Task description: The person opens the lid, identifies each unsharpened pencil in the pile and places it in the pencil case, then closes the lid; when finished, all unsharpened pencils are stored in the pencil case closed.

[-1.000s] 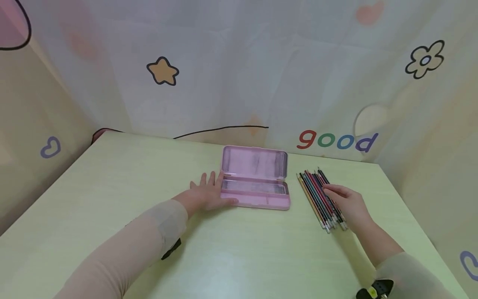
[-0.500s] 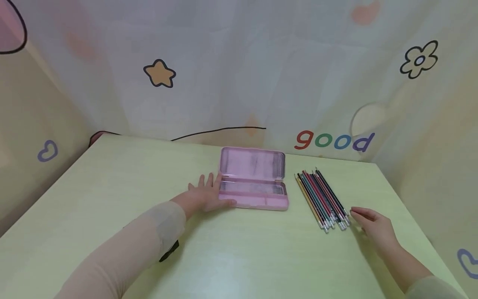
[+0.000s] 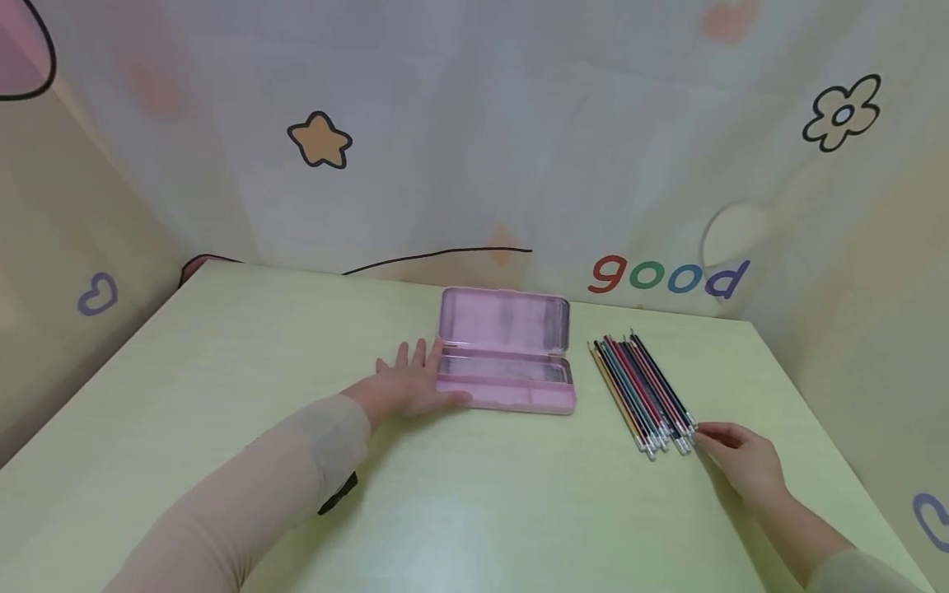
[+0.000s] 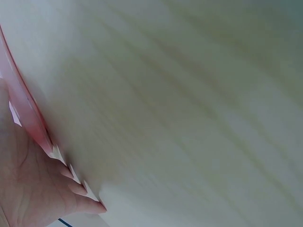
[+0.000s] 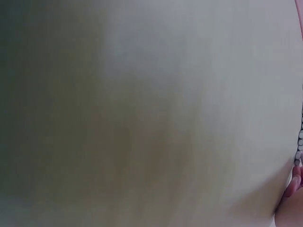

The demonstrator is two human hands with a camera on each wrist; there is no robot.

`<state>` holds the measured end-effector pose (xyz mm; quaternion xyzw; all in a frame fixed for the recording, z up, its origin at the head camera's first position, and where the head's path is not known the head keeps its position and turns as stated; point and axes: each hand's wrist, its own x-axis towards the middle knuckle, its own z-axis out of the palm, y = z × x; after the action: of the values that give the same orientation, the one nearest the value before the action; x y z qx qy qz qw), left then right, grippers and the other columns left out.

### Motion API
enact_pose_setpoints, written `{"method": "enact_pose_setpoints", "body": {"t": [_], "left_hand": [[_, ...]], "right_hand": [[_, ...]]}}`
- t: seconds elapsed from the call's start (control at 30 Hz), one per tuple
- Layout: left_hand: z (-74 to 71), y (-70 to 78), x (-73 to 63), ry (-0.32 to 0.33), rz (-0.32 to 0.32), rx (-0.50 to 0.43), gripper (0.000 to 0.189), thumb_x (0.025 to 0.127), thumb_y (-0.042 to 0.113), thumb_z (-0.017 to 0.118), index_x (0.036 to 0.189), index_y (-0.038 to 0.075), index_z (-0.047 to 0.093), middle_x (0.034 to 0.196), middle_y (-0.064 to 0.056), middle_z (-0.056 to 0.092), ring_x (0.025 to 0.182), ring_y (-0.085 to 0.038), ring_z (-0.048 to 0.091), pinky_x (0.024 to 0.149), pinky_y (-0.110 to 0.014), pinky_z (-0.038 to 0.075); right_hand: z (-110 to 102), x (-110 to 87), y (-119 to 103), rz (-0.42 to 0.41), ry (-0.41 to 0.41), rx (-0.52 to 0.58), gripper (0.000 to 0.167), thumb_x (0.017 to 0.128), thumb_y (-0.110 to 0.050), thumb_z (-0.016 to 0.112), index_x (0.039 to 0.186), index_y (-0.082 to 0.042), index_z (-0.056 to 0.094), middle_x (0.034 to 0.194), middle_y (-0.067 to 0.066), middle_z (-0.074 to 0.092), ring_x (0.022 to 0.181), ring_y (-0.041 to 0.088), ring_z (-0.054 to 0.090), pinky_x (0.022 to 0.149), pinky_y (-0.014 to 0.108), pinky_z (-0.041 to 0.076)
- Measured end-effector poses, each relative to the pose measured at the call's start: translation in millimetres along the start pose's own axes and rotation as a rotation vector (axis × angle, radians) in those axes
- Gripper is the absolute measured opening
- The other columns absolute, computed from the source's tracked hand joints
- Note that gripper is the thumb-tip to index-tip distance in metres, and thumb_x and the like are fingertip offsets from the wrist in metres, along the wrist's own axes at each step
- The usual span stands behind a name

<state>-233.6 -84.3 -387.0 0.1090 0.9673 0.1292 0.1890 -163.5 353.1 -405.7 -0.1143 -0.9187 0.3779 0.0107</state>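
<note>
A pink pencil case (image 3: 507, 397) lies with its lid (image 3: 504, 319) raised toward the wall; its trays hold nothing that shows. My left hand (image 3: 415, 389) rests at the case's left end, fingers spread, thumb along its front edge. The left wrist view has this hand (image 4: 35, 182) against the pink side. To the right, a row of pencils (image 3: 641, 395) in several colours lies slantwise, white ends toward me. At the near end of the rightmost black pencil, the thumb and finger of my right hand (image 3: 745, 461) pinch. In the right wrist view only fingertips (image 5: 294, 182) appear beside the pencil ends.
The pale table (image 3: 311, 329) reaches back to a printed cloth wall (image 3: 415, 189) with a star, a flower and the word "good". Its right edge (image 3: 815, 428) runs just beyond my right hand, with side cloth past it.
My right hand has moved from over the middle of the pencils to their near right end, its fingertips now at the outermost one. The left hand has stayed at the case.
</note>
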Motion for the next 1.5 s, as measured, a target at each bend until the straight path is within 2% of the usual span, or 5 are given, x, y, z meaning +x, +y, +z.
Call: {"method": "enact_pose_setpoints", "body": {"t": [0.3,0.73,1.27,1.43,1.5], "left_hand": [[5.3,1.0,-3.5,-0.004,-0.013,-0.013,0.104,0.08,0.076,0.039,0.15,0.013,-0.006,0.154,-0.019,0.002,0.139,-0.042,-0.001,0.102,-0.067,0.006],[-0.4,1.3,-5.1,0.005,-0.013,0.006,0.104,0.081,0.075,0.038,0.15,0.012,-0.007,0.154,-0.019,0.001,0.138,-0.043,-0.002,0.102,-0.068,0.006],[5.0,0.6,-2.6,0.011,-0.014,0.0,0.106,0.079,0.078,0.038,0.15,0.013,-0.008,0.154,-0.018,0.001,0.139,-0.042,-0.002,0.102,-0.067,0.006],[1.0,2.9,-3.0,0.017,-0.007,0.001,0.105,0.08,0.077,0.039,0.15,0.012,-0.007,0.154,-0.019,0.002,0.138,-0.042,-0.002,0.101,-0.068,0.006],[-0.7,4.0,-3.0,0.016,-0.003,0.003,0.105,0.08,0.076,0.039,0.15,0.012,-0.007,0.154,-0.019,0.002,0.138,-0.043,-0.002,0.101,-0.068,0.006]], "right_hand": [[3.1,-2.7,-0.5,0.002,-0.022,0.01,0.05,0.086,-0.03,0.068,0.114,0.01,0.058,0.089,0.002,0.068,0.074,-0.001,0.051,0.063,0.016,0.042],[-3.8,4.7,-13.4,-0.003,-0.069,-0.054,0.042,0.088,-0.024,0.064,0.109,0.012,0.057,0.089,0.008,0.062,0.081,0.02,0.052,0.065,0.027,0.041],[-21.8,7.7,-8.1,0.124,0.074,0.231,0.047,0.09,-0.03,0.062,0.116,0.009,0.061,0.078,-0.013,0.067,0.066,-0.002,0.061,0.061,0.015,0.049],[-30.6,11.5,-3.6,0.112,0.089,0.356,0.008,0.087,-0.029,0.066,0.085,-0.025,0.073,0.071,-0.02,0.065,0.066,-0.005,0.062,0.062,0.011,0.048],[-33.6,12.9,-1.6,0.111,0.081,0.444,0.016,0.087,-0.025,0.067,0.073,-0.034,0.068,0.071,-0.019,0.066,0.067,-0.006,0.062,0.063,0.011,0.048]]}}
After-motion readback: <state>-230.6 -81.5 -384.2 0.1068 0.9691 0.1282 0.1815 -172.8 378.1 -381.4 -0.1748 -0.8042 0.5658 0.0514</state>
